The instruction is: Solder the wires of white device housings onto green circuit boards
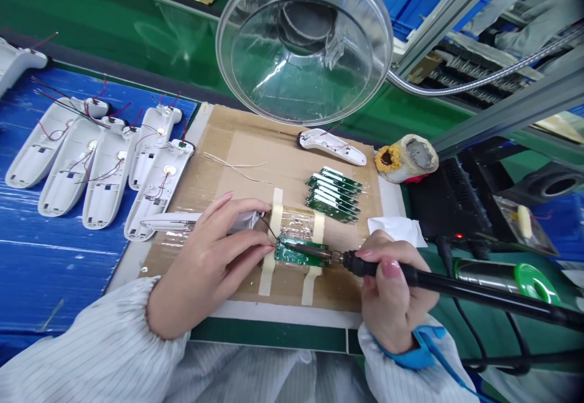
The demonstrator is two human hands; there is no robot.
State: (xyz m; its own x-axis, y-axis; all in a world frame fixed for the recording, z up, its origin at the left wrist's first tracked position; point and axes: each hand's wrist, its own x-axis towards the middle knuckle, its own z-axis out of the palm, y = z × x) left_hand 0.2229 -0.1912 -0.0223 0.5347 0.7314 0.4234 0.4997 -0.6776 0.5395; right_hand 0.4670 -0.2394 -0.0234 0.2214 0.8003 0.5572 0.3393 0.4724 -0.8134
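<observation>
A green circuit board (296, 253) lies on a taped block on the brown cardboard. My right hand (395, 281) is closed round a black soldering iron (420, 278), whose tip rests over the board's left end. At that same end, my left hand (219, 257) pinches a thin dark wire (269, 227) between thumb and fingers. The wire runs to a white plastic housing (173, 222) lying partly under my left hand. A stack of green boards (335, 193) sits behind the block, to the right.
Several white housings with wires (107, 190) lie on the blue surface at left. A round clear hood (305, 44) hangs at the back. One housing (333, 146), a tip-cleaner holder (408, 158), a white tissue (399, 230) and a green-capped container (506, 280) are further right.
</observation>
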